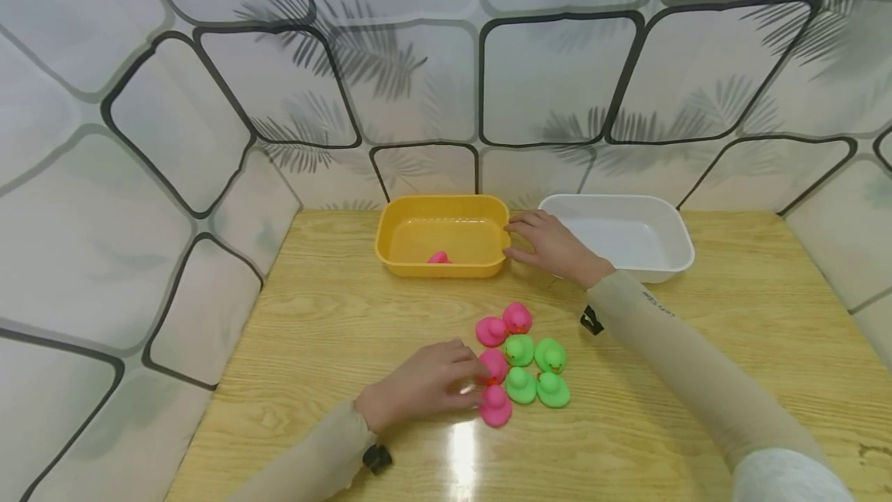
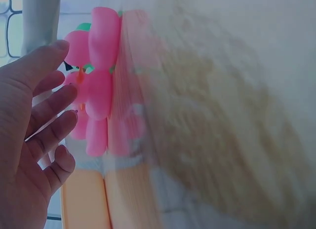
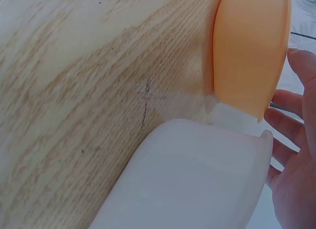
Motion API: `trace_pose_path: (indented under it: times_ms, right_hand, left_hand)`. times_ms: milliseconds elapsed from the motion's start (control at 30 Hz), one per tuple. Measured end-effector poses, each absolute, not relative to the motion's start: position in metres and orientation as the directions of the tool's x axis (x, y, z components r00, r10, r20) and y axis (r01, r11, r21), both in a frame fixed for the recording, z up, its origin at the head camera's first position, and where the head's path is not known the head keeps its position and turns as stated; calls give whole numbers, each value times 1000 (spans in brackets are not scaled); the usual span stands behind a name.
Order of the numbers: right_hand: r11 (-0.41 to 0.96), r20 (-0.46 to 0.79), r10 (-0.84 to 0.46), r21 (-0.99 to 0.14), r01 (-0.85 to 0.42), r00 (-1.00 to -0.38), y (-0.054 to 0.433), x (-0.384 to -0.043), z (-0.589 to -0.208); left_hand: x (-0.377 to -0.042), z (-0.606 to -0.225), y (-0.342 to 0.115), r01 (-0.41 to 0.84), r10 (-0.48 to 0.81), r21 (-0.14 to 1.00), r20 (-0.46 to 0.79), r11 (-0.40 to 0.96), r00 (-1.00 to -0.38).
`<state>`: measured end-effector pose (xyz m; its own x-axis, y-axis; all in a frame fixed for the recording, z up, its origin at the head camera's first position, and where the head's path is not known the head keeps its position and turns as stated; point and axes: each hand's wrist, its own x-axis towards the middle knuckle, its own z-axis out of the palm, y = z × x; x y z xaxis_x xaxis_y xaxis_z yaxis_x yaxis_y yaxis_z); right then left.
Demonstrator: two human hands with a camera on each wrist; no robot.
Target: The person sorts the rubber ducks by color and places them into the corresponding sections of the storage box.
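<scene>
My left hand (image 1: 432,379) reaches in from the left over the table, its fingertips right at a pink rubber duck (image 1: 493,366) and another pink duck (image 1: 495,406). In the left wrist view its fingers (image 2: 52,109) are spread and loosely bent beside the pink ducks (image 2: 100,93). Farther back, my right hand (image 1: 557,249) stretches to the right end of the yellow tub (image 1: 446,271), fingertips at its rim and nothing gripped. The white tub (image 1: 669,269) lies under and beyond that hand. One pink duck (image 1: 439,257) sits inside the yellow tub, partly hidden by its front wall.
Several green ducks (image 1: 520,385) sit grouped just right of the pink ones, with two more pink ducks, one of them a pink duck (image 1: 517,318), behind. Both tubs stand near the back wall (image 1: 425,169) of patterned cloth. The wooden table (image 1: 334,316) reflects light at the front.
</scene>
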<state>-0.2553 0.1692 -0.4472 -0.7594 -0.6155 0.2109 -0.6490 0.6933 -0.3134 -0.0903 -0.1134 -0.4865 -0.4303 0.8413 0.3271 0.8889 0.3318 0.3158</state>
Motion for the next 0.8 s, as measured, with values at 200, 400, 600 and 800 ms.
trace_pose_path:
  times_ms: [200, 400, 600, 800]
  right_hand:
    - [693, 210, -617, -313, -650, -759, 169, -256, -447]
    - [689, 218, -617, -315, -652, -757, 169, -256, -448]
    - [683, 227, -619, -316, -658, -752, 170, -256, -448]
    - [679, 242, -623, -305, -668, -744, 169, -255, -448]
  left_hand:
    - [-86, -486, -111, 894, 846, 316, 330, 319, -418]
    - [-85, -485, -109, 903, 861, 281, 308, 325, -405]
    - [-84, -484, -108, 898, 871, 285, 271, 335, -410]
    - [-82, -485, -107, 891, 870, 283, 248, 355, -426]
